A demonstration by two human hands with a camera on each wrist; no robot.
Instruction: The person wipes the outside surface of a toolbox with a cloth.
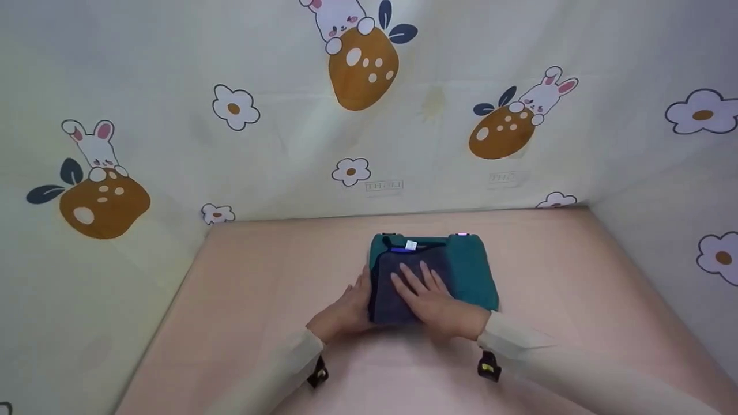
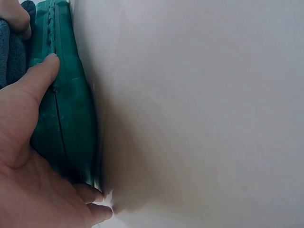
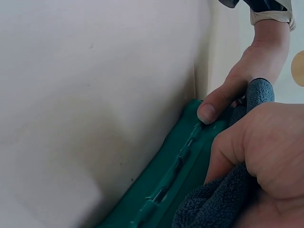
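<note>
A green plastic case [image 1: 475,271] lies closed on the table, its hinged edge towards me. Over its left part is a grey-blue fleecy cloth [image 1: 398,305] with a dark border and a small white tag. My left hand [image 1: 349,308] holds the case's left near corner; in the left wrist view the thumb [image 2: 50,66] lies on the hinged edge and the fingers reach along the side. My right hand [image 1: 435,302] rests flat on the cloth with its fingers spread. Bunched cloth [image 3: 209,204] shows beside this hand in the right wrist view.
A pale pinkish table surface [image 1: 277,271] extends around the case. Behind it and on both sides hangs a light curtain [image 1: 277,161] printed with rabbits, brown fruits and flowers. Dark straps [image 1: 489,367] sit at both wrists.
</note>
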